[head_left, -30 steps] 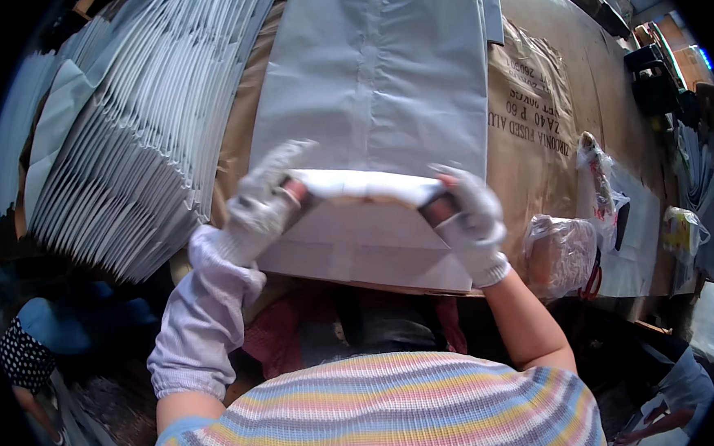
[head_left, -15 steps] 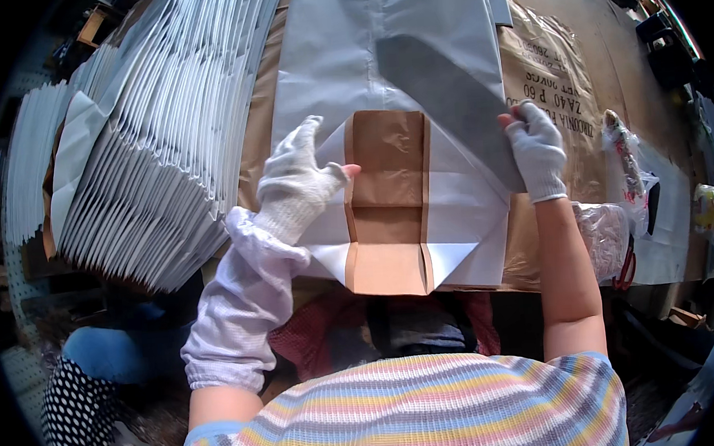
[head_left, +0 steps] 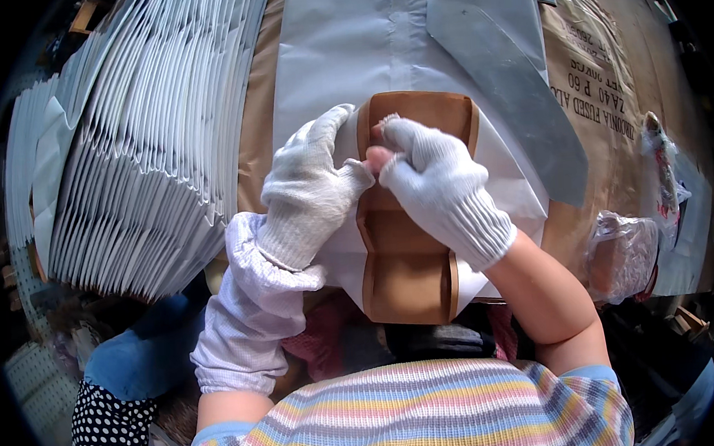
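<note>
A white paper bag (head_left: 501, 165) lies before me, its near end spread and showing a brown inner layer (head_left: 410, 281). My left hand (head_left: 309, 181), in a white knit glove, rests at the left side of that end. Its thumb touches the brown edge, and the index finger stands apart from the thumb. My right hand (head_left: 436, 177), also gloved with bare fingertips, is closed at the same left edge and appears to pinch the paper; its curled fingers partly hide the contact. A flat grey plate (head_left: 512, 91) lies untouched on the bag, right of the opening.
A thick stack of folded white paper bags (head_left: 156, 153) fans out on the left. Brown printed sacking (head_left: 589, 70) covers the right of the table. A clear plastic-wrapped bundle (head_left: 621, 256) sits at the right front edge. A person's knee in dotted cloth (head_left: 112, 426) shows at lower left.
My right hand has let go of the grey plate and moved left over the bag's opening. The brown sides now stand up more. My left hand's fingers have curled in toward the edge.
</note>
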`<action>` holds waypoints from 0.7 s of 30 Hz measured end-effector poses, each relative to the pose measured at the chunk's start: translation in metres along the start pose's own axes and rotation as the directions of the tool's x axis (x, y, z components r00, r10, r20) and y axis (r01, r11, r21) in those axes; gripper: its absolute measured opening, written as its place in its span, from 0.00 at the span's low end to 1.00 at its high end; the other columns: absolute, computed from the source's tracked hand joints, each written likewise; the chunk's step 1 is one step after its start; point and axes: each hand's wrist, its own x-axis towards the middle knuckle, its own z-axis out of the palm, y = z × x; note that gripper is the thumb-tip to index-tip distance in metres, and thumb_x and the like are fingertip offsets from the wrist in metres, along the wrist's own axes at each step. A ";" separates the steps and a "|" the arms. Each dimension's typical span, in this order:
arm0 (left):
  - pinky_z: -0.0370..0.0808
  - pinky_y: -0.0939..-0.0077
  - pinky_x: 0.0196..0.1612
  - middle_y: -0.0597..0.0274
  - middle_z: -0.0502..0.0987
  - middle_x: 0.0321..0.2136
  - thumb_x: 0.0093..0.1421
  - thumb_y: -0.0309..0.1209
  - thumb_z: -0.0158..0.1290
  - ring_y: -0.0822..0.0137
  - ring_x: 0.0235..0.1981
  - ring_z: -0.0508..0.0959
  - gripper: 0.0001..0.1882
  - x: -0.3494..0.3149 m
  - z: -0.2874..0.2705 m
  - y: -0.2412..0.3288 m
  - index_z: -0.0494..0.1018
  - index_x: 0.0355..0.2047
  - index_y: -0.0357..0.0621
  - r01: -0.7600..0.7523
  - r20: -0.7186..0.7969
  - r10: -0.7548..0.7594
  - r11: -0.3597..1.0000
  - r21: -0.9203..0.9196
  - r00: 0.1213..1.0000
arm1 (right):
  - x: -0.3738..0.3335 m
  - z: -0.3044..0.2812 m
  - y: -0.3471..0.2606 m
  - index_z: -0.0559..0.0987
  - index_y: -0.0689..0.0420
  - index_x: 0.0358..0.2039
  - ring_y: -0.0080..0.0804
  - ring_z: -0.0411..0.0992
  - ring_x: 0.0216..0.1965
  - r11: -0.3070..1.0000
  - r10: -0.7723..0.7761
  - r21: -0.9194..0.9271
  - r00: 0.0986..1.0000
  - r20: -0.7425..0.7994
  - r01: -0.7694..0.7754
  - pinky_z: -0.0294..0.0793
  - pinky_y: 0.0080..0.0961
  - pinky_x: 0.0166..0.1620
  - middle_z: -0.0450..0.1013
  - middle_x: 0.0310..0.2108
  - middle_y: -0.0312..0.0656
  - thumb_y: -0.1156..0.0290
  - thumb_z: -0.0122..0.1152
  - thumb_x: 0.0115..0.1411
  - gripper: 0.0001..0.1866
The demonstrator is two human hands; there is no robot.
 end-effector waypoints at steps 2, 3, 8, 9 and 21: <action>0.75 0.64 0.61 0.47 0.79 0.55 0.57 0.31 0.68 0.53 0.57 0.79 0.33 0.000 -0.001 -0.001 0.72 0.61 0.37 0.000 0.007 0.000 1.000 0.005 1.000 | 0.012 0.003 0.003 0.81 0.62 0.44 0.37 0.85 0.37 0.994 0.054 0.090 0.998 0.038 -0.057 0.80 0.31 0.42 0.83 0.39 0.50 0.69 0.59 0.67 0.11; 0.75 0.64 0.61 0.47 0.79 0.55 0.57 0.32 0.69 0.53 0.57 0.79 0.33 0.000 -0.002 -0.002 0.72 0.61 0.37 0.010 0.018 -0.010 1.000 0.007 1.000 | 0.013 0.005 0.002 0.81 0.63 0.46 0.35 0.85 0.38 0.978 0.111 0.175 0.993 0.033 -0.115 0.81 0.28 0.42 0.83 0.39 0.49 0.70 0.58 0.68 0.12; 0.76 0.64 0.60 0.46 0.79 0.55 0.56 0.36 0.71 0.52 0.57 0.80 0.35 0.000 -0.002 -0.001 0.72 0.61 0.36 0.040 0.030 -0.040 0.999 0.020 0.999 | 0.013 0.006 -0.011 0.80 0.67 0.53 0.25 0.84 0.38 0.880 0.296 0.368 0.953 0.070 -0.300 0.81 0.18 0.43 0.83 0.41 0.43 0.75 0.56 0.70 0.14; 0.76 0.64 0.60 0.46 0.79 0.55 0.56 0.37 0.71 0.52 0.56 0.80 0.35 -0.001 -0.002 0.000 0.72 0.61 0.37 0.032 0.021 -0.032 0.999 0.010 0.999 | 0.014 0.006 -0.012 0.80 0.67 0.53 0.25 0.84 0.38 0.878 0.309 0.361 0.948 0.071 -0.313 0.81 0.18 0.43 0.83 0.41 0.43 0.75 0.56 0.70 0.14; 0.77 0.66 0.59 0.46 0.80 0.53 0.60 0.28 0.62 0.53 0.53 0.81 0.27 0.003 -0.016 0.003 0.73 0.60 0.37 0.133 0.174 -0.079 0.936 -0.325 0.981 | 0.016 0.015 0.007 0.84 0.60 0.37 0.41 0.81 0.32 0.996 0.051 0.078 0.998 -0.036 -0.048 0.77 0.34 0.39 0.80 0.28 0.52 0.69 0.59 0.63 0.10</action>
